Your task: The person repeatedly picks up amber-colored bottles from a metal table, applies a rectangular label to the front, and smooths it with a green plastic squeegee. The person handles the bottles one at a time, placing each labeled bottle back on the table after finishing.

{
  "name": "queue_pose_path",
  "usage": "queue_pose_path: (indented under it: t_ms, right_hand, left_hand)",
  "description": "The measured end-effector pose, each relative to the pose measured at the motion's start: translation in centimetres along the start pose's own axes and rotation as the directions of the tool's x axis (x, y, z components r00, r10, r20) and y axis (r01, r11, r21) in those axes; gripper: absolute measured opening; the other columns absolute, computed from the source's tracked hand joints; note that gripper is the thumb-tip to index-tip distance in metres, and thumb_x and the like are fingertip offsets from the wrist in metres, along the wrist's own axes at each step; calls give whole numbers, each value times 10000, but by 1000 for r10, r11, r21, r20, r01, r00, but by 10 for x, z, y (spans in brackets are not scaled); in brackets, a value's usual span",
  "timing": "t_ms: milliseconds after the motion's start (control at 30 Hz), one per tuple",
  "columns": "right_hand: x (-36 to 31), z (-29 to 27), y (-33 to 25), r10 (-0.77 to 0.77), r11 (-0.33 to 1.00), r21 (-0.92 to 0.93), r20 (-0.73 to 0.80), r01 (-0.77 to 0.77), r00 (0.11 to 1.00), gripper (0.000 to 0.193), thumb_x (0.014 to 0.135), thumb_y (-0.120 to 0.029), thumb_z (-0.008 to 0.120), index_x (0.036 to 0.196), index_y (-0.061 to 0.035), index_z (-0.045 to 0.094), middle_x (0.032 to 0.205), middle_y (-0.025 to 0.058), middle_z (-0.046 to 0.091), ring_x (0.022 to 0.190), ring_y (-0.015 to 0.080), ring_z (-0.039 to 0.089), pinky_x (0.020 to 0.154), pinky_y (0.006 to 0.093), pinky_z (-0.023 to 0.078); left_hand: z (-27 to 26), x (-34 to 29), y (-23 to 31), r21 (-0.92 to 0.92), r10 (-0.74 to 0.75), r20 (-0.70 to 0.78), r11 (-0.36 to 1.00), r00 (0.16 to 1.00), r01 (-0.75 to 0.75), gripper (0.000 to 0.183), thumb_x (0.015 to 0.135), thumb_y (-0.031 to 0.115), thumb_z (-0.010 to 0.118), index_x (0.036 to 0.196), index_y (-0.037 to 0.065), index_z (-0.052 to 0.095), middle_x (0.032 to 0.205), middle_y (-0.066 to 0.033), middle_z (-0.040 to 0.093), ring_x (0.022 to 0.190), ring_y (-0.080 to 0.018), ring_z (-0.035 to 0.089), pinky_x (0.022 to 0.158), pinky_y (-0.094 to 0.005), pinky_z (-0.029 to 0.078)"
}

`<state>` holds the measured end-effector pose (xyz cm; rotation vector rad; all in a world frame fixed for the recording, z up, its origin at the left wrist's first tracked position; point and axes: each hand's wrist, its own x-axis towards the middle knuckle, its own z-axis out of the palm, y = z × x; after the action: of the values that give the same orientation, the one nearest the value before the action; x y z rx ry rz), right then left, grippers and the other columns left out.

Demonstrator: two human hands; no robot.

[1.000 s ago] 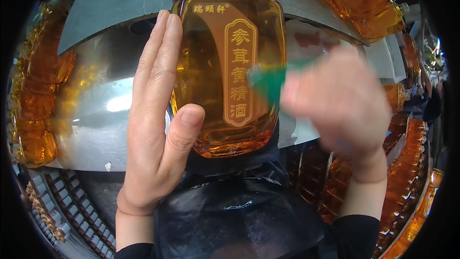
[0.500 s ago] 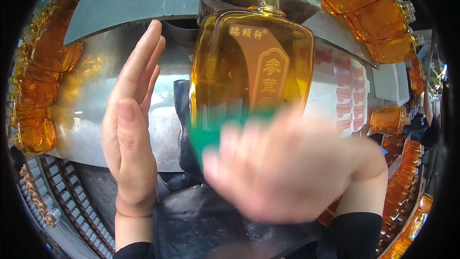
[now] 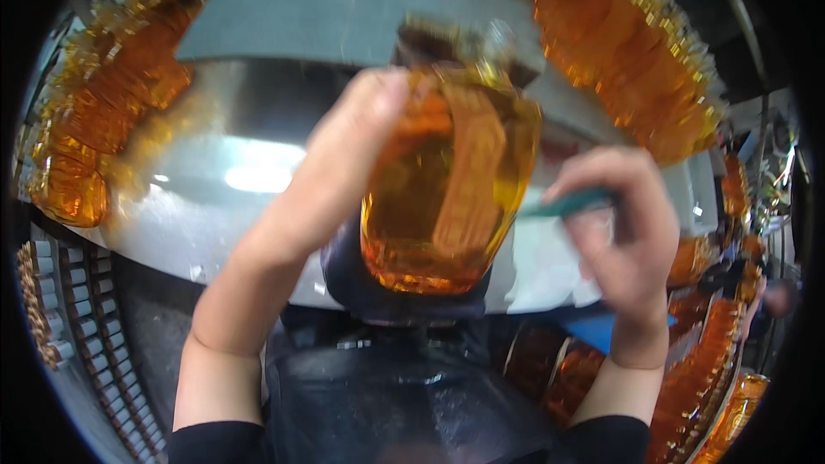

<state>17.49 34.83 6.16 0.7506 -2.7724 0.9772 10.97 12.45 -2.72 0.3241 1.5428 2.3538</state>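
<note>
Label (image 3: 471, 174), blurry, on amber bottle (image 3: 404, 215)

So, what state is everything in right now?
Labelled glass bottle: amber-filled, label facing the camera
Green scraper: held, beside the bottle
Left hand: at the bottle's upper left, exact grip unclear
Right hand: curled around the scraper
Upper-right bottles: amber-filled, lined up
White cylinders: set in rows
Black apron: worn

Motion-blurred amber bottle (image 3: 412, 215), white glare on the metal table (image 3: 210, 228), curved edges, black fisheye rim
</note>
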Motion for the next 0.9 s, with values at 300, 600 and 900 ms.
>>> queue_pose_path:
  t_ms: [300,600,900]
  right_hand:
    - [38,-43,-44,-182,972,-175,-144,156,973,175,705,-156,816,740,-65,671,634,15,626,535,109,605,512,232,459]
    - [162,-139,20,-139,888,-457,-368,-48,919,301,851,-308,726,859,-9,687,631,53,614,566,102,558,556,279,449]
    - [232,-112,101,14,695,-687,-284,-213,959,398,821,-406,753,956,-35,706,820,138,716,704,279,697,641,364,524]
  left_hand:
    - [6,-21,42,147,287,244,933,926,-328,604,1010,479,474,1322,-39,470,1299,-180,569,1257,-246,535,1083,-395,403]
    - [-91,116,71,717,487,76,579,870,-387,423,955,79,542,1343,-69,463,1333,-191,572,1282,-265,535,1068,-367,415]
    - [-99,360,82,916,647,-14,314,763,-250,623,809,211,707,1288,-102,459,1313,-321,521,1202,-428,549,1004,-448,463]
